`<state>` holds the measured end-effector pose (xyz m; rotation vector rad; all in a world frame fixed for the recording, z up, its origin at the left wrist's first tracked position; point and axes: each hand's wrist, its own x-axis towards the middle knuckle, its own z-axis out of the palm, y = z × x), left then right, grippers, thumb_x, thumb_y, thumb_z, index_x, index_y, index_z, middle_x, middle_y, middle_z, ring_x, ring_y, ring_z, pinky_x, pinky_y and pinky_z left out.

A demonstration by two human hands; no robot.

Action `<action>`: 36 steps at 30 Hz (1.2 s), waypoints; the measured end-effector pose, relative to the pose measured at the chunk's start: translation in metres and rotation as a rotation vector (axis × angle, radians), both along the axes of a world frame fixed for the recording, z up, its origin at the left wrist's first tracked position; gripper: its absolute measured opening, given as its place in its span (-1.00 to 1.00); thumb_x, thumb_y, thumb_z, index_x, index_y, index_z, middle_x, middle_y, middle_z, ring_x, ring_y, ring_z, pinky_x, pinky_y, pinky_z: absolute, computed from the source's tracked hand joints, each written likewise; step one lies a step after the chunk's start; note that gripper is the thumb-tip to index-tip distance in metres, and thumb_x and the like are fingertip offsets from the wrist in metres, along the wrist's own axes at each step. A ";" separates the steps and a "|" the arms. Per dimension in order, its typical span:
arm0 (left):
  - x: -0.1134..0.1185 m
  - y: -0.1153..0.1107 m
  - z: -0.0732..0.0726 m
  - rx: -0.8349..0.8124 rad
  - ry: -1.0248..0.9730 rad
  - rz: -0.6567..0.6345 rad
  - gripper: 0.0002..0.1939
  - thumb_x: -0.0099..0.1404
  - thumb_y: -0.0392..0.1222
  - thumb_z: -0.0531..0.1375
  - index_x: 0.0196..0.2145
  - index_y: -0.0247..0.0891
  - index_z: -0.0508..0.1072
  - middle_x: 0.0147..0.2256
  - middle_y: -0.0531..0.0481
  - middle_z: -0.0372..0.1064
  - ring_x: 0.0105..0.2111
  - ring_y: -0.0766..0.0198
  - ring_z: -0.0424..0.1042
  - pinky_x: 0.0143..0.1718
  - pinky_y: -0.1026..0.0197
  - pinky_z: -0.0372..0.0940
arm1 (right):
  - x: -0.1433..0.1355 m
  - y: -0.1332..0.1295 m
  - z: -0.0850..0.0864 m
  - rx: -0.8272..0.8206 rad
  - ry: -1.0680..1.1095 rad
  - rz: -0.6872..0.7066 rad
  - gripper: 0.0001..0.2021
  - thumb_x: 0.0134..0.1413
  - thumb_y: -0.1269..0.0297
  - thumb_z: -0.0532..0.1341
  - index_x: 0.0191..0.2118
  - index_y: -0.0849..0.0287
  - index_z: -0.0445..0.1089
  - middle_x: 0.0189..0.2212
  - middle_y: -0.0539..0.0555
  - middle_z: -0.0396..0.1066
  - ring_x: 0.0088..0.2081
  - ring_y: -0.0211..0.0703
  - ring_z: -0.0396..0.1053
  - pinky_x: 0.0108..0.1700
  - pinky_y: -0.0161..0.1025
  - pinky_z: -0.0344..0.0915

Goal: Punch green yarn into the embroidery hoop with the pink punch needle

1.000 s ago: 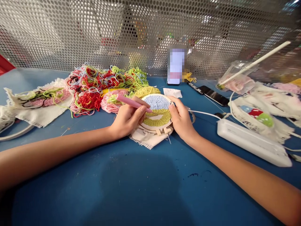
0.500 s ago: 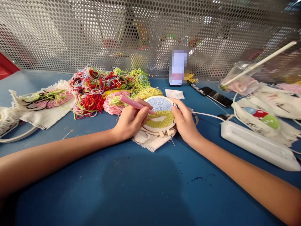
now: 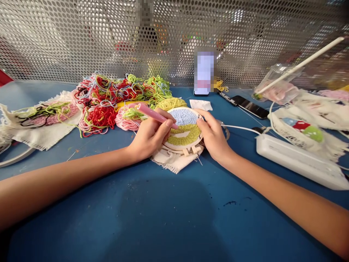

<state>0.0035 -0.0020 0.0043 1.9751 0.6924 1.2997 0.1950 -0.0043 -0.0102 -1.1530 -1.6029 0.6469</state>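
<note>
My left hand (image 3: 149, 137) is closed round a pink punch needle (image 3: 154, 114), its tip end over the olive-yellow loops of the fabric. A round embroidery hoop (image 3: 178, 148) stretches cream cloth (image 3: 174, 164) whose frayed edge hangs toward me. Light blue stitching (image 3: 184, 116) fills the upper part; olive-yellow stitching (image 3: 192, 137) surrounds a bare, pale patch below. My right hand (image 3: 214, 137) grips the hoop's right rim, thumb on top and fingers partly hidden behind. A ball of olive-yellow yarn (image 3: 172, 103) lies just behind the hoop.
Tangled coloured yarn (image 3: 109, 94) is heaped at the back left beside a stitched cloth (image 3: 49, 123). A lit phone (image 3: 205, 74) leans against the perforated metal screen (image 3: 103, 43). On the right are a dark phone (image 3: 251, 107), a white power strip (image 3: 297, 160) and another embroidered cloth (image 3: 308, 133).
The view has shifted slightly, so most things sit a little higher and further left. Both hands keep their hold, and the punch needle stays over the olive-yellow area.
</note>
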 end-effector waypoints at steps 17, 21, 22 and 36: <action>0.001 0.000 -0.001 0.025 0.032 -0.007 -0.78 0.34 -0.12 0.01 -0.35 -0.31 0.31 -0.58 0.11 0.18 -0.60 0.48 0.25 -0.59 0.40 0.18 | 0.000 0.000 -0.001 -0.001 -0.024 0.013 -0.69 0.17 0.18 0.01 0.01 0.06 0.27 -0.09 0.03 0.37 -0.18 -0.12 0.34 -0.16 -0.19 0.32; 0.001 0.000 -0.001 0.047 0.070 0.022 -0.77 0.34 -0.11 0.00 -0.35 -0.31 0.30 -0.58 0.11 0.20 -0.59 0.46 0.25 -0.56 0.37 0.19 | 0.001 0.000 -0.001 0.021 -0.032 0.018 -0.69 0.18 0.19 0.01 0.01 0.07 0.27 -0.07 0.04 0.37 -0.16 -0.12 0.34 -0.14 -0.19 0.31; 0.001 0.000 -0.001 0.052 0.077 0.028 -0.77 0.34 -0.10 -0.01 -0.35 -0.31 0.30 -0.57 0.10 0.21 -0.58 0.46 0.25 -0.55 0.37 0.20 | 0.001 0.000 -0.001 0.029 -0.036 0.018 -0.69 0.18 0.20 0.01 0.01 0.08 0.27 -0.07 0.04 0.37 -0.15 -0.12 0.34 -0.13 -0.18 0.31; -0.001 0.000 -0.001 0.054 0.115 0.032 -0.74 0.34 -0.09 -0.03 -0.35 -0.31 0.31 -0.58 0.08 0.22 -0.55 0.42 0.27 -0.53 0.35 0.21 | 0.000 -0.004 0.003 0.029 -0.078 -0.020 -0.68 0.17 0.17 0.02 0.01 0.06 0.28 -0.06 0.06 0.38 -0.17 -0.08 0.36 -0.15 -0.13 0.32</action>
